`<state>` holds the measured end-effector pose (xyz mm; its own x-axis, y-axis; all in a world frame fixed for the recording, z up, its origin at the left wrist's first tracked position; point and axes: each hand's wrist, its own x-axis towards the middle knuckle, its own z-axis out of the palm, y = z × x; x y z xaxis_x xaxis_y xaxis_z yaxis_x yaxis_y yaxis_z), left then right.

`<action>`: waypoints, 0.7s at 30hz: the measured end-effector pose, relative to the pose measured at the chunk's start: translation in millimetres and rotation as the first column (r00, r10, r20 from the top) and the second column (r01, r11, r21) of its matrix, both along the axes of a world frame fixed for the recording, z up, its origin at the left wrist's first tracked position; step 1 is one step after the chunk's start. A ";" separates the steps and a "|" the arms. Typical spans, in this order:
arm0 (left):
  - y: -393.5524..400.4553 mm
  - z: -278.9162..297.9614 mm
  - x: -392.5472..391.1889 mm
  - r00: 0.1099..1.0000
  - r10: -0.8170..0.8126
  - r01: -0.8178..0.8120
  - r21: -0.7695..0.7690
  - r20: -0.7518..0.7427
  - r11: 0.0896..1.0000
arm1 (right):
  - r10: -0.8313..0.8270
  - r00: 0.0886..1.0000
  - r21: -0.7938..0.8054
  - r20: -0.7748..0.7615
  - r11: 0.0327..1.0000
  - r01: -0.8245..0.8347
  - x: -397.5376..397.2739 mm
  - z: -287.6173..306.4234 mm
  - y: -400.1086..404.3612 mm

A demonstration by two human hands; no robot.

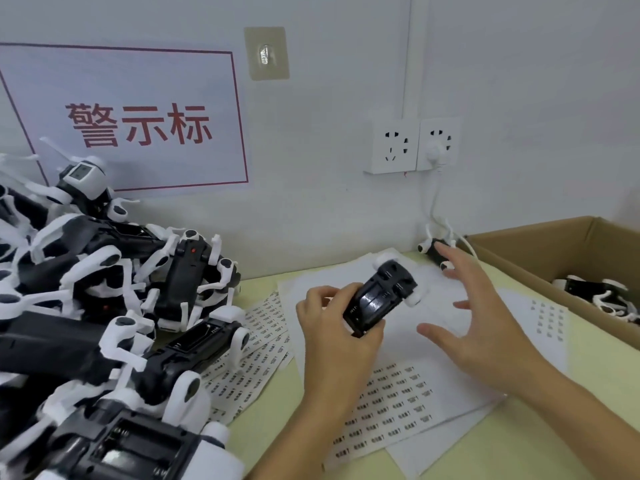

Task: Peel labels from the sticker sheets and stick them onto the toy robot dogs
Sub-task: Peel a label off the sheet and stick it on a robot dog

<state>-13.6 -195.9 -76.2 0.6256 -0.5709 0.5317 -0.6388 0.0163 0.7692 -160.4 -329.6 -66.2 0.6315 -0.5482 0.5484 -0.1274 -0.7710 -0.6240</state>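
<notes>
Your left hand (332, 327) grips a toy robot dog (382, 296), belly up, above the sticker sheets (391, 400) spread on the counter (277, 420). Your right hand (485, 317) hovers just beside it, fingers spread and holding nothing. A pile of robot dogs (104, 306) lies beyond your left hand; a cardboard box (554, 247) with more dogs sits past your right hand

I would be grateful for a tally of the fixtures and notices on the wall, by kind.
Wall sockets: 2
Red-lettered sign: 1
Adhesive hook: 1
Plugs in a socket: 1
Total: 5
</notes>
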 end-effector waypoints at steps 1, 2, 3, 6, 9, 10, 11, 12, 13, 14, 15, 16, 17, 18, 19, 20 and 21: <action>-0.2 -1.6 -0.3 0.999 0.003 -0.004 0.013 0.048 1.000 | 0.034 0.999 -0.041 -0.020 0.999 -0.035 0.3 -0.8 0.5; -0.4 -3.5 -1.1 0.996 0.003 -0.005 0.017 0.095 1.000 | 0.065 0.997 -0.079 -0.042 0.994 -0.068 1.1 -1.9 1.2; -0.3 -5.1 -2.2 0.990 0.004 -0.006 0.013 0.139 1.000 | 0.090 0.994 -0.108 -0.061 0.989 -0.097 2.1 -3.0 2.5; -0.6 -7.7 -4.2 0.977 0.029 -0.020 -0.042 0.213 0.999 | 0.098 0.994 -0.098 -0.043 0.990 -0.102 4.7 -2.8 4.5; 0.5 -4.6 -3.8 0.994 0.021 -0.010 -0.109 0.105 0.994 | 0.043 0.999 0.049 0.007 0.998 -0.043 9.0 -0.5 10.3; 1.2 -2.9 -4.0 0.998 0.010 -0.003 -0.126 0.055 0.992 | 0.046 0.999 0.121 0.019 0.991 -0.048 10.6 -0.8 12.6; 1.9 -1.2 -4.5 1.000 0.004 -0.003 -0.141 0.011 0.990 | 0.057 0.998 0.193 0.031 0.979 -0.062 12.2 -1.0 14.9; 2.5 0.0 -4.9 1.000 0.007 -0.011 -0.152 -0.026 0.988 | 0.068 0.997 0.260 0.047 0.962 -0.078 13.6 -1.0 17.7; 3.1 0.9 -5.2 0.998 0.016 -0.025 -0.160 -0.057 0.987 | 0.071 0.995 0.321 0.064 0.943 -0.088 14.8 -0.7 20.9; 3.4 1.2 -4.9 0.997 0.027 -0.039 -0.168 -0.076 0.985 | 0.066 0.995 0.375 0.079 0.923 -0.091 16.1 -0.2 23.9; 3.4 0.7 -3.9 0.996 0.033 -0.046 -0.177 -0.078 0.983 | 0.060 0.994 0.418 0.087 0.904 -0.092 17.1 -0.3 26.2; 3.1 0.2 -2.9 0.997 0.033 -0.046 -0.185 -0.071 0.982 | 0.056 0.995 0.445 0.084 0.891 -0.088 18.5 -0.7 28.0; 3.0 0.0 -2.1 0.997 0.029 -0.041 -0.191 -0.066 0.981 | 0.054 0.996 0.454 0.074 0.887 -0.082 20.2 -1.6 29.4; 2.7 -0.2 -1.4 0.998 0.025 -0.037 -0.193 -0.065 0.981 | 0.053 0.997 0.448 0.060 0.891 -0.075 21.7 -2.5 30.8; 2.3 -0.6 -0.8 0.998 0.023 -0.035 -0.193 -0.066 0.981 | 0.052 0.998 0.425 0.043 0.903 -0.066 23.0 -3.3 31.7; 1.9 -1.2 0.0 0.997 0.021 -0.034 -0.192 -0.069 0.981 | 0.052 0.998 0.387 0.023 0.920 -0.056 23.7 -4.0 31.9; 1.5 -2.0 0.6 0.997 0.022 -0.035 -0.188 -0.073 0.981 | 0.050 0.999 0.336 0.000 0.941 -0.047 24.1 -4.3 31.9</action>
